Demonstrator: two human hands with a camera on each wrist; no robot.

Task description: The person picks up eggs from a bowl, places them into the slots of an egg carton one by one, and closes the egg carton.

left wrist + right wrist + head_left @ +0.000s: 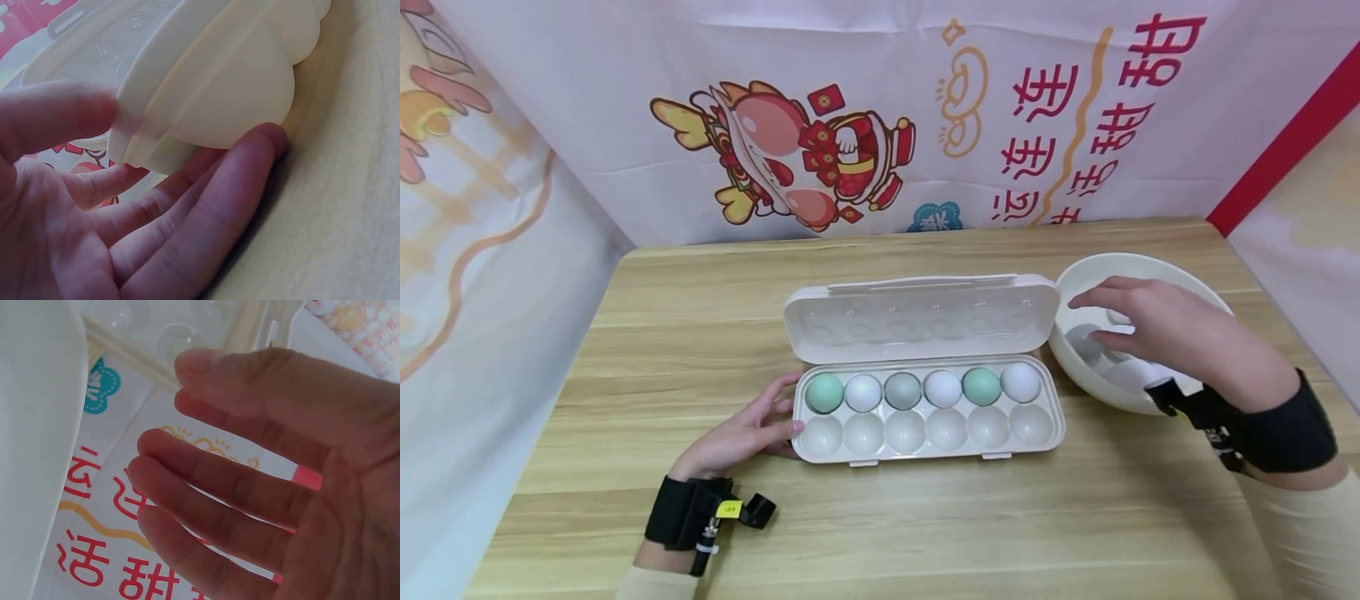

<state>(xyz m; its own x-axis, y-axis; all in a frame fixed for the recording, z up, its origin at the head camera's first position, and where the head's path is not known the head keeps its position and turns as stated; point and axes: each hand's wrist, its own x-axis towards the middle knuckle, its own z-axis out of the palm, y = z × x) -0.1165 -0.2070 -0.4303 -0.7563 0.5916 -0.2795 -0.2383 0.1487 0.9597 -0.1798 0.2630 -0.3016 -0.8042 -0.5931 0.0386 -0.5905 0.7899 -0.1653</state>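
A white plastic egg box (928,455) lies on the table with its lid (917,329) raised behind it. Green, white and grey eggs (902,390) fill the back row; the front row shows bare cups. At the box's left end my left hand (741,435) holds it, thumb on the rim and fingers along the outer wall (244,87). My right hand (1172,325) hovers over a white bowl (1086,383), its fingers loosely bent and apart, with no egg between them in the right wrist view. Inside the bowl are a grey egg (1082,342) and white ones (1131,377), partly hidden by that hand.
The wooden table (685,333) runs back to a printed cloth (985,100) hanging behind it. More cloth hangs on the left (512,208) and right sides. The bowl stands close against the right end of the raised lid.
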